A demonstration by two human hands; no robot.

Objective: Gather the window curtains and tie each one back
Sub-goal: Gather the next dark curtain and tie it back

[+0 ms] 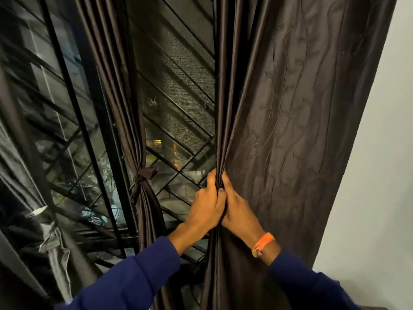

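A dark brown right curtain (301, 113) hangs spread across the right of the window. My left hand (206, 206) and my right hand (238, 211) sit side by side at its left edge, both gripping a bunch of gathered folds. The middle curtain (125, 104) hangs bunched into a narrow column, bound by a knotted tie-back (144, 175) of the same cloth. A third dark curtain (24, 198) shows at the far left, partly blurred.
Behind the curtains is a window with a black frame (98, 121), a mesh screen and a diagonal metal grille (178, 101). A white wall (375, 175) stands to the right of the curtain. It is dark outside.
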